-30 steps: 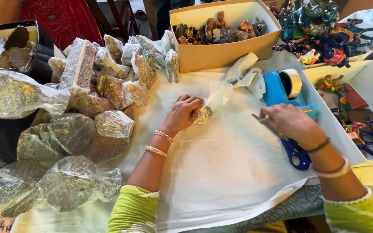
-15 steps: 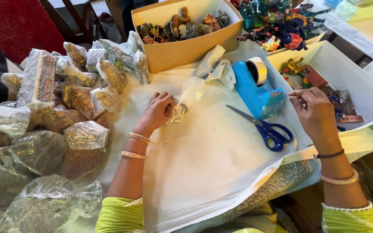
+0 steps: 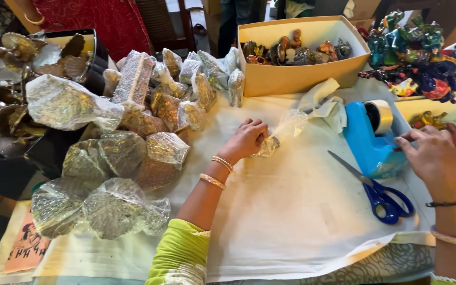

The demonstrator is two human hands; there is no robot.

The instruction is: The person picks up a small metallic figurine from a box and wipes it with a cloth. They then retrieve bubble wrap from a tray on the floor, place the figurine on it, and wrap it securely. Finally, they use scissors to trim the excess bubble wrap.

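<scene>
Bubble-wrapped figurine (image 3: 276, 138) lies on the white cloth (image 3: 291, 211) near the middle of the table, a small dark piece inside a loose twist of clear film whose free end trails up toward the cardboard box (image 3: 302, 74). Left hand (image 3: 246, 140) rests on the cloth with its fingers curled together around the near end of that bundle, gripping it. Right hand (image 3: 431, 155) is well apart, over at the blue tape dispenser (image 3: 368, 140); its fingers are bunched and touch the dispenser's right side by the tape roll (image 3: 380, 116) (whether they pinch a strip of tape cannot be told).

Blue-handled scissors (image 3: 378, 192) lie on the cloth between the two hands, just in front of the dispenser, blades pointing toward the bundle. A crumpled white rag (image 3: 325, 103) sits between the dispenser and the box, which holds small metal figures. To the left of the left hand, a heap of wrapped parcels (image 3: 127, 153) covers the table's edge. Painted colourful figurines (image 3: 423, 53) crowd the far right corner. A person in a red garment (image 3: 106, 24) stands at the far side.
</scene>
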